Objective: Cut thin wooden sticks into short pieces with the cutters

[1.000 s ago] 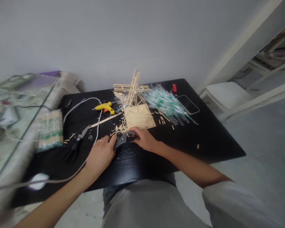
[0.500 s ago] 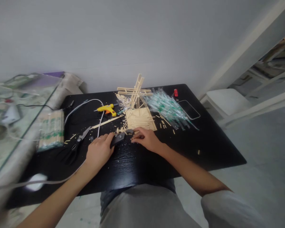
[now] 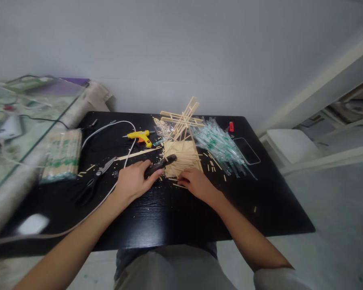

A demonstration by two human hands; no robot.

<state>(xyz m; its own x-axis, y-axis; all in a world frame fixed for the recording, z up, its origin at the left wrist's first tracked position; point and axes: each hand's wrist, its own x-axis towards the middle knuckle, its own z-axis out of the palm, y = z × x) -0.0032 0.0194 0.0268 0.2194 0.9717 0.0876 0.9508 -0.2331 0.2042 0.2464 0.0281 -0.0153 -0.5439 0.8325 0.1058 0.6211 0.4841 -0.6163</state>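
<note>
My left hand (image 3: 134, 179) is closed round a black hand tool (image 3: 160, 164) with a curved head; its exact kind is unclear. The tool's tip reaches over the near left part of a pile of thin wooden sticks (image 3: 184, 163). My right hand (image 3: 198, 184) is at the near edge of this pile, fingers bent together and touching the sticks; anything between the fingertips is hidden. Beneath the pile lies a flat wooden-stick base (image 3: 199, 161). Behind it stands a windmill-like stick structure (image 3: 184, 121) with crossed lattice blades.
A yellow glue gun (image 3: 141, 137) and scissors (image 3: 97, 181) lie left on the black table (image 3: 230, 213). Plastic wrappers (image 3: 219, 143), a phone (image 3: 246, 151) and a red item (image 3: 231, 126) are right. Bundled sticks (image 3: 63, 155) stand far left; a white cable (image 3: 109, 193) crosses the left side.
My left hand has raised and turned the tool, its head now over the sticks. My right hand has moved slightly right and down, away from the tool. The camera view has shifted.
</note>
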